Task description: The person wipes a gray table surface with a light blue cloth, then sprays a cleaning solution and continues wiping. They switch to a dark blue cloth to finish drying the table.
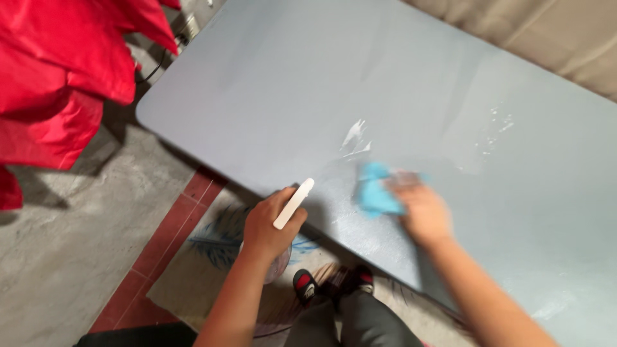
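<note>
Head view, looking down. One grey-blue surface (270, 96) runs slantwise across the frame, its near edge by my legs.

My two hands are apart. My right hand (421, 212) presses on one blue cloth (375, 191), fingers closed over its right side; the cloth lies flat on the surface near the front edge. Hand and cloth are blurred.

My left hand (268, 225) is curled tight round one spray bottle (279, 263); its white trigger (294, 203) sticks up past my fingers, over the edge of the surface. Most of the bottle body is hidden beneath my hand.

Two patches of white smears on the surface: one (355, 138) just above the cloth, one (495, 128) farther right, well apart from it.

Below: one patterned rug (212, 241) under the edge, a red tile strip (170, 241) beside it, grey concrete floor (71, 257) to the left. Two shoes, black and red (305, 284), close together. One mass of red fabric (58, 71) at the top left, off the surface.
</note>
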